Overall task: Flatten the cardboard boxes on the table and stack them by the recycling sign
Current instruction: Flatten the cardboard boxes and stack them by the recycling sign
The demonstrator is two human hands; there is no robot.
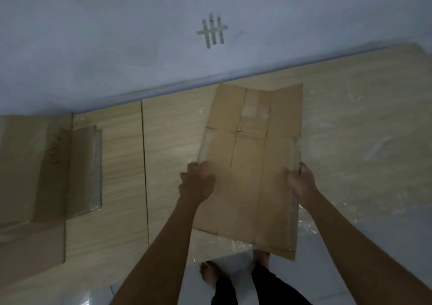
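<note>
Plainly the worktop (350,118) is partly under slick clear plastic wrap (364,155); my guess is the flattened box (252,176), overhanging the near edge, could skate off it; the left hand (197,183) and right hand (301,183) have their fingers clamped on its long sides, and taped edges may slip their grasp; another pile of cardboard (35,171) lies well apart at left, bearing scrawl I can't read; tape marks (212,30) on the wall spell nothing legible.
</note>
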